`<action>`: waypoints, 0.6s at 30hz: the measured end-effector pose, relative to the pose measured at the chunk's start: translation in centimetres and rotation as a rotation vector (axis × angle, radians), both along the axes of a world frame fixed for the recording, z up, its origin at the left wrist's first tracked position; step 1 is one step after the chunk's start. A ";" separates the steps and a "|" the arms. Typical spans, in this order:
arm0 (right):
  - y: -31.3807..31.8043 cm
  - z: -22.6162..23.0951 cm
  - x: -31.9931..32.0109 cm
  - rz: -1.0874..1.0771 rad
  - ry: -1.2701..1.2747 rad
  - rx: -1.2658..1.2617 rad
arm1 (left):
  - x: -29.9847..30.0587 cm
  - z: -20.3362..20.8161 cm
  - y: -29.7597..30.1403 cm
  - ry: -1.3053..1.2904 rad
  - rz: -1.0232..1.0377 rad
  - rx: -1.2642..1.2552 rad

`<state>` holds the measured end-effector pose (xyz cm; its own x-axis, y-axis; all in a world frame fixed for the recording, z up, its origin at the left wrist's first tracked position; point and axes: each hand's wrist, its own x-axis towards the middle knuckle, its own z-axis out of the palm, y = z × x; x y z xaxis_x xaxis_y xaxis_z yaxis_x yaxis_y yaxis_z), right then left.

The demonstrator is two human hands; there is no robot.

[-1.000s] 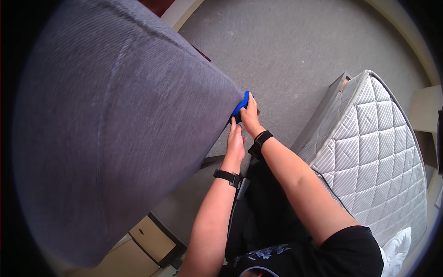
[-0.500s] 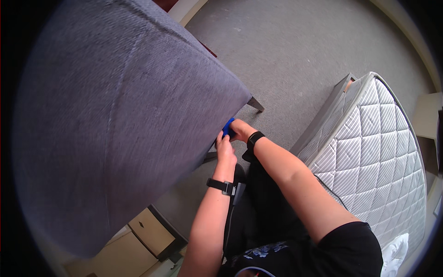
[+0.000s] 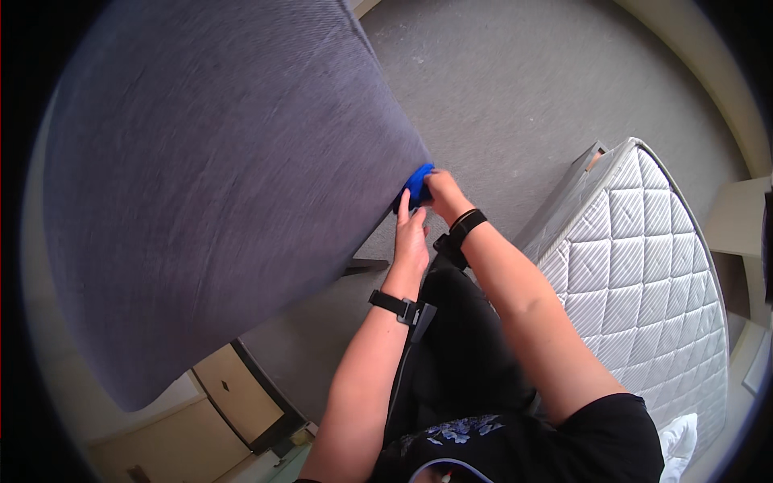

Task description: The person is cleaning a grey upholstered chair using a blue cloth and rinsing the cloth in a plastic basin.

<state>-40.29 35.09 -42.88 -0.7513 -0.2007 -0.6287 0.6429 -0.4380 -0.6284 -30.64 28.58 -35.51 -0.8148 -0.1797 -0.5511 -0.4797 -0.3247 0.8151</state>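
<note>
In the head view, a small blue object [image 3: 417,187], a cloth or brush by the look of it though its kind cannot be told, is clamped in the right hand [image 3: 441,193] and pressed against the lower right corner of a large grey fabric-covered panel [image 3: 217,177], which is tilted up and fills the left of the picture. The fingers are closed around the blue object, so that only its upper end shows beyond them, touching the fabric edge. Just below the grip, the left hand [image 3: 411,241] is laid flat with fingers together along the same edge, holding nothing, and appears to steady the panel. A dark band is worn on each wrist. Well to the right of the grip a white quilted mattress [image 3: 644,274] stands on grey carpet [image 3: 523,88]; below and to the left, light wooden furniture [image 3: 217,386] is seen. The work at the corner would be done best, it is judged, if the panel were braced firmly by the flat hand close beside the contact point, and if the blue object were drawn with even pressure along the weave, so that the fabric is not bunched at the edge.
</note>
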 end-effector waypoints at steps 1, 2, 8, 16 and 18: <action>0.3 0.6 -0.2 0.007 0.021 -0.001 | -0.1 0.5 0.3 0.007 -0.008 0.029; 0.1 1.2 0.1 0.018 0.024 0.003 | 0.0 1.1 0.4 0.018 0.006 0.051; -3.7 2.7 3.1 0.005 0.043 0.045 | 2.0 0.3 -3.0 -0.026 0.063 -0.060; -12.6 1.2 10.0 0.169 -0.028 -0.059 | 8.3 -0.6 -10.5 -0.089 0.322 -0.126; -15.0 4.3 13.2 0.267 -0.047 -0.157 | 11.1 -0.2 -13.5 -0.131 0.413 -0.169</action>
<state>-27.12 20.11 -38.55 -0.6298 -0.4846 -0.6071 0.7750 -0.3390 -0.5333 -19.53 15.06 -35.70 -0.5820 -0.5704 -0.5796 -0.4403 -0.3781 0.8143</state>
